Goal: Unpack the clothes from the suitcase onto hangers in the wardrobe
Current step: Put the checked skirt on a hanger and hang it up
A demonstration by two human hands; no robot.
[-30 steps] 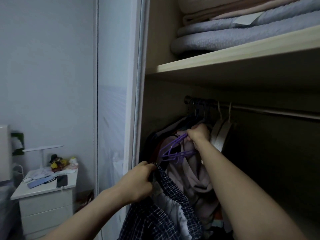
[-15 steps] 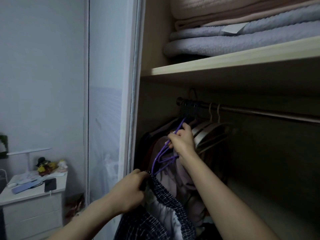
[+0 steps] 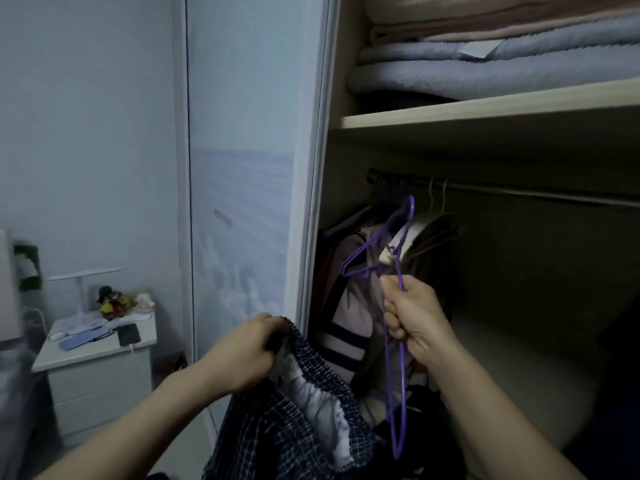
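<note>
Inside the open wardrobe, a rail runs under a shelf of folded blankets, with hung clothes bunched at its left end and a long bare stretch to the right. Below, one dark checked garment hangs from the left hand, whose fingers curl tightly round its gathered waistband at the top edge. The right hand is closed round purple hangers; there look to be two or more, though the thin wires overlap and I cannot count them surely. Their long axis stands nearly upright, hook at the top near the rail. The garment's waistband lies just left of and slightly below the right fist, close beside it, so bringing hanger and waistband together probably needs only a short sideways move, the right hand being the nearer to the rail.
</note>
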